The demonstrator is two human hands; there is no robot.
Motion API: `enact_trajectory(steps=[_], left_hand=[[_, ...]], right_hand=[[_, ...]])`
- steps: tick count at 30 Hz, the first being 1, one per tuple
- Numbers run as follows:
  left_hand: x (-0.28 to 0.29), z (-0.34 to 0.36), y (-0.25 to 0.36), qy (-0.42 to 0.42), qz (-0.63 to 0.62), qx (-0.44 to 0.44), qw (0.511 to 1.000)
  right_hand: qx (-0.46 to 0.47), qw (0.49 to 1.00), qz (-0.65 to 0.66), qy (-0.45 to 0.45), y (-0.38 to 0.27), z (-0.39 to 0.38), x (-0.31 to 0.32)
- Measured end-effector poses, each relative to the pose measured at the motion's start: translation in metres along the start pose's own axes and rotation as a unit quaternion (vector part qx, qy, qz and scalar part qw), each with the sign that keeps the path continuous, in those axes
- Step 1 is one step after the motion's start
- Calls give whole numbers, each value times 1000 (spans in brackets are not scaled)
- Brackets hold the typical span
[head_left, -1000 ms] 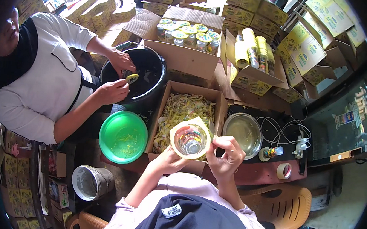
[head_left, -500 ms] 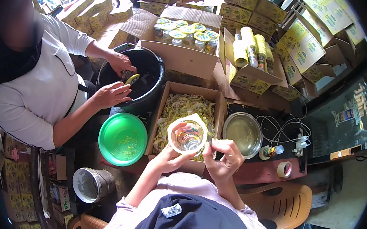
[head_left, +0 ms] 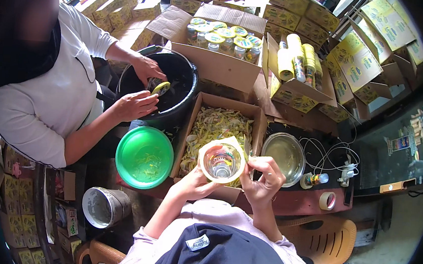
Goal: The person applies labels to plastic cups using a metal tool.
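Observation:
My left hand (head_left: 195, 184) is closed around a clear plastic cup (head_left: 220, 163) with a printed side, its round opening facing me. A yellow piece of label or wrapping (head_left: 235, 144) stands out along the cup's far right edge. My right hand (head_left: 263, 178) is at the cup's right side with thumb and forefinger pinched together; what lies between them is too small to tell. Below the cup is a cardboard box (head_left: 258, 135) full of yellow and white strips (head_left: 217, 125).
At the left, a co-worker (head_left: 41, 89) holds a yellow-lidded cup (head_left: 161, 87) over a black bucket (head_left: 191, 88). A green basin (head_left: 143, 176), a metal bowl (head_left: 293, 175), white cables (head_left: 326, 153) and a tape roll (head_left: 327, 200) lie around. Boxes of lidded cups (head_left: 221, 66) stand behind.
The whole view has shifted slightly, moving most table items to the right. My hands remain at the cup, with little visible change in grip.

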State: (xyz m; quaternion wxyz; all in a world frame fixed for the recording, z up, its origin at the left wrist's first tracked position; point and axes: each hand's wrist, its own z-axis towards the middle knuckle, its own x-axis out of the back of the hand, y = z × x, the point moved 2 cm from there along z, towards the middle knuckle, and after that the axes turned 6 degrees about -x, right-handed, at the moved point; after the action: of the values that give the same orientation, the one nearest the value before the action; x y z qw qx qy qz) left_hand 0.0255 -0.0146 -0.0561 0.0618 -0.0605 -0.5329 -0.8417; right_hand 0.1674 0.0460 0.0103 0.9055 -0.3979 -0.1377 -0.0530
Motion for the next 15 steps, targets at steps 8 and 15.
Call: enact_trajectory(steps=[8,15], left_hand=[[2,6,0,68,-79,-13,994],[1,5,-6,50,-11,-6,999]], right_hand=[[-31,999,3,-4,2,-6,-5],[-2,1000,-17,0,0,-3,-2]])
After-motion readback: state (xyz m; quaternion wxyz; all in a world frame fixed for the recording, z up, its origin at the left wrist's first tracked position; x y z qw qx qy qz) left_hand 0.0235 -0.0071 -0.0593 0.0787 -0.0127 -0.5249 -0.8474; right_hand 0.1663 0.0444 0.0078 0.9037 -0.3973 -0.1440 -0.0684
